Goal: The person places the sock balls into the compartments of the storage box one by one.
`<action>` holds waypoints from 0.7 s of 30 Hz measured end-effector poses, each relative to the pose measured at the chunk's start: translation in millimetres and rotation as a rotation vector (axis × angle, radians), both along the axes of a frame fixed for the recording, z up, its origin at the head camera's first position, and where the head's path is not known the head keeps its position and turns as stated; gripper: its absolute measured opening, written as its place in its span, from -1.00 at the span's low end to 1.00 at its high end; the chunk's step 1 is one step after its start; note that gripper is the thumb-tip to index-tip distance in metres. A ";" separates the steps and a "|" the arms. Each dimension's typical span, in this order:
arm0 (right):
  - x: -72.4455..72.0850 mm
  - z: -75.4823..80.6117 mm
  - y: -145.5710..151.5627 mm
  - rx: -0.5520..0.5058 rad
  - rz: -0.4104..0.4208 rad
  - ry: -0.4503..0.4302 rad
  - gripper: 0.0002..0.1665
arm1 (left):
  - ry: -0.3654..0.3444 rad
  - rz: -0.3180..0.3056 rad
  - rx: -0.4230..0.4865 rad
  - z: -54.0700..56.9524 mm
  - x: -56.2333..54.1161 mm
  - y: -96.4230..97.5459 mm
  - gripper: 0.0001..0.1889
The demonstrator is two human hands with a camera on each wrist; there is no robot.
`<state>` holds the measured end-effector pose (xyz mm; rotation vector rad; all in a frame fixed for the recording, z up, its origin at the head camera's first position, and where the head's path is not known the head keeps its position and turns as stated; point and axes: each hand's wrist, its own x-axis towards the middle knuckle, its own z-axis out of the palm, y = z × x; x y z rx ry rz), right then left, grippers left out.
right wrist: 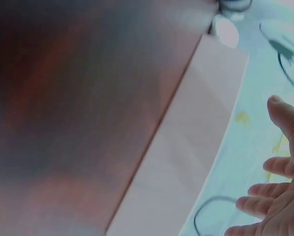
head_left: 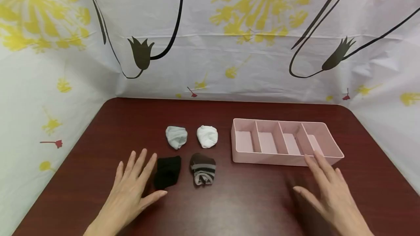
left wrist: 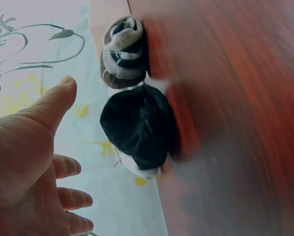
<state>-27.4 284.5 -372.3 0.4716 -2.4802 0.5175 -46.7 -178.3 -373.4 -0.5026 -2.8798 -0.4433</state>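
Observation:
Beside a black rolled sock (head_left: pixel 167 172) my left hand (head_left: pixel 129 188) is spread, holding nothing. To its right lies a brown and grey striped rolled sock (head_left: pixel 203 169). Behind these two sit a grey rolled sock (head_left: pixel 176 137) and a white one (head_left: pixel 207 136). My right hand (head_left: pixel 331 192), fingers extended, is in front of a pink box (head_left: pixel 272 158) with several compartments; whether its fingertips touch the box cannot be told. The left wrist view shows the black sock (left wrist: pixel 137 125) past my thumb. In the right wrist view the box's front wall (right wrist: pixel 181 137) fills the middle.
A dark red-brown wooden table (head_left: pixel 249 199) carries everything. White sheeting (head_left: pixel 197 65) with yellow and dark flower prints stands along its back and both sides.

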 end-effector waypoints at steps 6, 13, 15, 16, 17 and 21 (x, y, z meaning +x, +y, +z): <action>-15.3 7.6 29.8 -0.023 0.040 0.076 -0.02 | 0.051 -0.070 0.065 1.2 -6.6 14.4 -0.08; -34.5 6.3 78.1 -0.056 -0.012 -0.097 0.10 | 0.153 -0.167 0.086 0.6 -16.0 35.7 -0.11; -40.9 5.4 92.0 -0.054 -0.028 -0.172 0.17 | 0.154 -0.188 0.088 0.6 -18.5 41.5 -0.11; -44.5 5.2 98.9 -0.058 -0.027 -0.209 0.18 | 0.155 -0.197 0.088 0.4 -19.8 44.4 -0.11; -48.0 5.6 105.2 -0.059 -0.029 -0.246 0.19 | 0.158 -0.207 0.089 0.0 -21.0 47.3 -0.10; -64.9 9.2 128.7 -0.064 0.007 -0.357 0.23 | 0.183 -0.246 0.104 -2.2 -25.4 59.4 -0.09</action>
